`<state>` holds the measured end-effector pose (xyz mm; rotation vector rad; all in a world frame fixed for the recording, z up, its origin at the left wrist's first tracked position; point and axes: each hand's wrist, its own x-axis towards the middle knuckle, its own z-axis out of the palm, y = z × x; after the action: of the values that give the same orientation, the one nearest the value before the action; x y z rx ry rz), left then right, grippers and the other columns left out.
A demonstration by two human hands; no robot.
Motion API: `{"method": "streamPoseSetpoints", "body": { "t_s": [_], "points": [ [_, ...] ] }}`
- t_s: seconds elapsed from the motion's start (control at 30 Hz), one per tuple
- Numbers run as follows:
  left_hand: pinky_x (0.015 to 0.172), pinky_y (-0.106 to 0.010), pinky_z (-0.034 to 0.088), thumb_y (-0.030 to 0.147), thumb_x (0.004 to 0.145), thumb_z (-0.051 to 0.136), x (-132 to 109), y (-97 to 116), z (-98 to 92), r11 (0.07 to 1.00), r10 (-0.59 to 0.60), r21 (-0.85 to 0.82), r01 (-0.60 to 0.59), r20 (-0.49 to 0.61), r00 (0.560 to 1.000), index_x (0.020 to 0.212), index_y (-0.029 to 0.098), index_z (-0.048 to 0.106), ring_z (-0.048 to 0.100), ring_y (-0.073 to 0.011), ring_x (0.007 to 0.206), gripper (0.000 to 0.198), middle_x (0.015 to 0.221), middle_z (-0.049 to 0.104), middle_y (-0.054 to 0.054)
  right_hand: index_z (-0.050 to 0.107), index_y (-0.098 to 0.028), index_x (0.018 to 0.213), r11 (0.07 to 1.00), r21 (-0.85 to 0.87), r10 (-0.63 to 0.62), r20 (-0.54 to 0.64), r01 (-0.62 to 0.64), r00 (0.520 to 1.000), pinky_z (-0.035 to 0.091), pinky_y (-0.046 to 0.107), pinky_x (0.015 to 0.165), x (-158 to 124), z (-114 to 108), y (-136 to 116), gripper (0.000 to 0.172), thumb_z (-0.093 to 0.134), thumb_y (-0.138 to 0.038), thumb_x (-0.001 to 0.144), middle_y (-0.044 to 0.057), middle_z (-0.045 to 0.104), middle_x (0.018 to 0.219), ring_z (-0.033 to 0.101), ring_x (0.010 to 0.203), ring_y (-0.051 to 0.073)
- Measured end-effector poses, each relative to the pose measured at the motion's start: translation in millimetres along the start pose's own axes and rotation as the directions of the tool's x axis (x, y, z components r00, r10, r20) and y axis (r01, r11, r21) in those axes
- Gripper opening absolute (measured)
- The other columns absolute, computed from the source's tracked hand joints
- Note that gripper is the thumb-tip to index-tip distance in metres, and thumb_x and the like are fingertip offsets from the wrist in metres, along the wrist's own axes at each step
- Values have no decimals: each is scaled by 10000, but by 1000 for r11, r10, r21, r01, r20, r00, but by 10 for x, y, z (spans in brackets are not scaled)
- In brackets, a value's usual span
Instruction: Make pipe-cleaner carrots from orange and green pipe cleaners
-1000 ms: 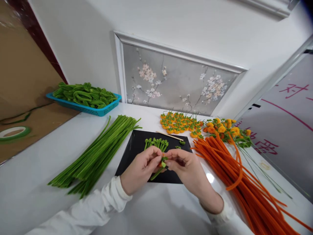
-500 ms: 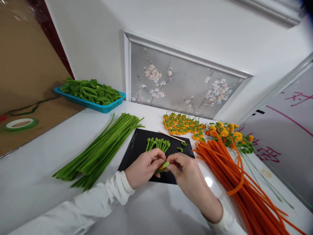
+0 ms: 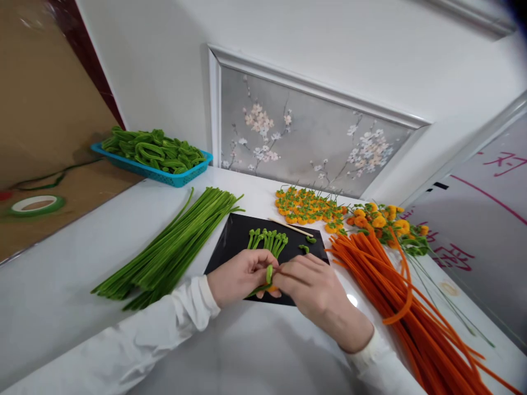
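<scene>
Above the black board point(image 3: 230, 241), my left hand point(image 3: 239, 278) pinches a small green and orange pipe-cleaner piece point(image 3: 269, 274) between thumb and fingers. My right hand point(image 3: 315, 293) is closed against the same piece from the right, its fingertips meeting those of my left hand. A green loop stands up between the hands, with a bit of orange below it; the fingers hide the rest. Just beyond, a row of green knob-tipped stems point(image 3: 269, 239) lies on the board. A thin wooden stick point(image 3: 290, 226) and small curled green pieces point(image 3: 304, 249) lie near its right edge.
Green pipe cleaners point(image 3: 164, 249) lie bundled at left, orange pipe cleaners point(image 3: 382, 291) at right. Behind are small orange flower heads point(image 3: 307, 207) and stemmed orange flowers point(image 3: 379, 221). A blue basket point(image 3: 177, 179) holds green pieces; a tape roll point(image 3: 37, 205) lies far left.
The green part between my hands has turned from slanting to upright. My right hand has shifted slightly left and down, its fingers now folded closer over the piece.
</scene>
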<state>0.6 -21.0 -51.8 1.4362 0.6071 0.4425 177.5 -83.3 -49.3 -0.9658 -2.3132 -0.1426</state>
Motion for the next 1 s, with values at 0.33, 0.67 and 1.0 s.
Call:
{"method": "streamPoseSetpoints", "body": {
  "t_s": [0.33, 0.67, 1.0],
  "points": [
    [619, -255, 475, 536, 742, 648, -26, 58, 17, 997, 4, -83, -9, -64, 998, 836, 143, 513, 624, -145, 678, 426, 722, 645, -38, 689, -211, 921, 948, 283, 182, -101, -147, 978, 531, 247, 720, -60, 36, 84, 257, 452, -114, 917, 54, 659, 923, 617, 813, 131],
    [629, -235, 444, 265, 891, 461, -81, 76, 69, 880, 276, 440, -180, -164, 947, 913, 174, 589, 570, -124, 672, 158, 760, 627, -8, 605, -164, 727, 797, 323, 521, 61, -510, 852, 377, 208, 509, 2, -6, -2, 296, 463, -312, 941, -6, 556, 641, 479, 561, 94],
    [632, -230, 476, 242, 918, 393, -80, 7, 78, 860, 219, 492, -136, -113, 969, 919, 180, 549, 604, -122, 670, 168, 752, 616, 4, 561, -177, 791, 915, 116, 374, 120, -387, 920, 410, 228, 627, 12, 52, -68, 225, 391, -125, 929, 25, 548, 782, 516, 677, 124]
  ]
}}
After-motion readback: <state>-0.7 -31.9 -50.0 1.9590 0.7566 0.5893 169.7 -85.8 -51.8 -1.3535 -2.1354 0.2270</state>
